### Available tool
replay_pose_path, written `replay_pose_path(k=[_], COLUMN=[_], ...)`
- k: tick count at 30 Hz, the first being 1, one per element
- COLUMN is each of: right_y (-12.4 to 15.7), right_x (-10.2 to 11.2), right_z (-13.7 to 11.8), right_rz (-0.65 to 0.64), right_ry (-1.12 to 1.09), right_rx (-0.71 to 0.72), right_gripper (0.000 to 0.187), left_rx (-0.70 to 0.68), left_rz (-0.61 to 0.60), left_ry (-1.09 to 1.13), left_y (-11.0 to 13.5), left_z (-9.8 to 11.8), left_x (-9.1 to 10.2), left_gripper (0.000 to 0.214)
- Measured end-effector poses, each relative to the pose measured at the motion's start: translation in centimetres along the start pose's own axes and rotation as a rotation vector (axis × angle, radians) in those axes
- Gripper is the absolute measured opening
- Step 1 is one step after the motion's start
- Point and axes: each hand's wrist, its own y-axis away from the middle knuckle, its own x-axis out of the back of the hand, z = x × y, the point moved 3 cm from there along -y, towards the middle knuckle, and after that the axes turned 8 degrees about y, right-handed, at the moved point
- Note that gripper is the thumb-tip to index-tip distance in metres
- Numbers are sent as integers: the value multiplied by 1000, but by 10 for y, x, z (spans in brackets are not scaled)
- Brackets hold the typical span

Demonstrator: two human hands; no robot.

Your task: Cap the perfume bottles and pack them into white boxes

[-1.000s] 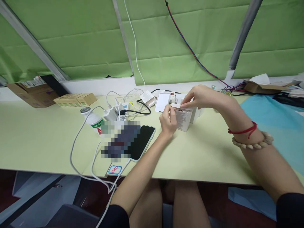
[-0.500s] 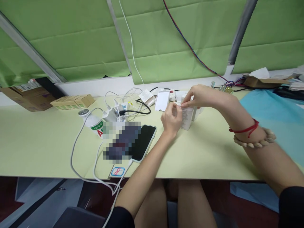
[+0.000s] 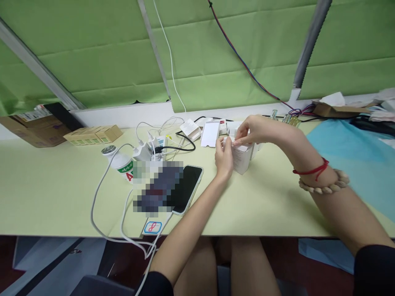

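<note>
A small white carton (image 3: 241,158) with fine print on its side stands upright on the table. My left hand (image 3: 224,157) is closed at its left top edge, fingers against the box. From above, my right hand (image 3: 253,130) pinches at the carton's top, with thumb and fingertips close to the left fingertips. The fingers partly cover the top flaps, so their exact state is hidden. Just behind the carton, other white boxes (image 3: 256,150) show beside my right hand. A flat white box piece (image 3: 210,134) lies behind my left hand.
Left of my left arm are a phone (image 3: 188,187), a white bottle (image 3: 121,163), and a power strip with chargers (image 3: 145,151) and trailing cables. Yellowish boxes (image 3: 93,135) and a brown carton (image 3: 38,129) stand farther left. Blue sheeting (image 3: 348,152) and small glass bottles (image 3: 286,119) are at right.
The carton has tilted or turned slightly, showing more of its top. My left fingers have straightened upward along its edge, while my right hand stays at the top. The view has shifted slightly.
</note>
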Motion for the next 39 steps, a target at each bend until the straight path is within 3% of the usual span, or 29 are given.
replay_pose_path(k=[4, 9, 15, 19, 26, 33, 35, 39], right_y=[1, 10, 13, 8, 4, -4, -6, -2], right_x=[1, 7, 4, -4, -6, -12, -15, -17], right_z=[1, -9, -16, -17, -16, -16, -17, -19], right_rz=[2, 32, -8, 59, 98, 193, 206, 197], right_ry=[-4, 41, 63, 189, 184, 57, 25, 1], right_rx=[22, 29, 54, 125, 275, 375, 379, 364], right_gripper=[30, 27, 20, 20, 25, 27, 27, 25], left_rx=[93, 103, 15, -37, -379, -388, -393, -415], left_rz=[-53, -121, -57, -20, 13, 165, 151, 11], left_ry=[150, 186, 150, 98, -88, -48, -50, -79], left_y=[-3, -4, 0, 3, 6, -6, -9, -11], left_z=[1, -5, -8, -2, 5, 5, 6, 6], left_x=[-5, -7, -2, 2, 7, 16, 17, 16], left_gripper=[19, 25, 19, 13, 17, 17, 19, 21])
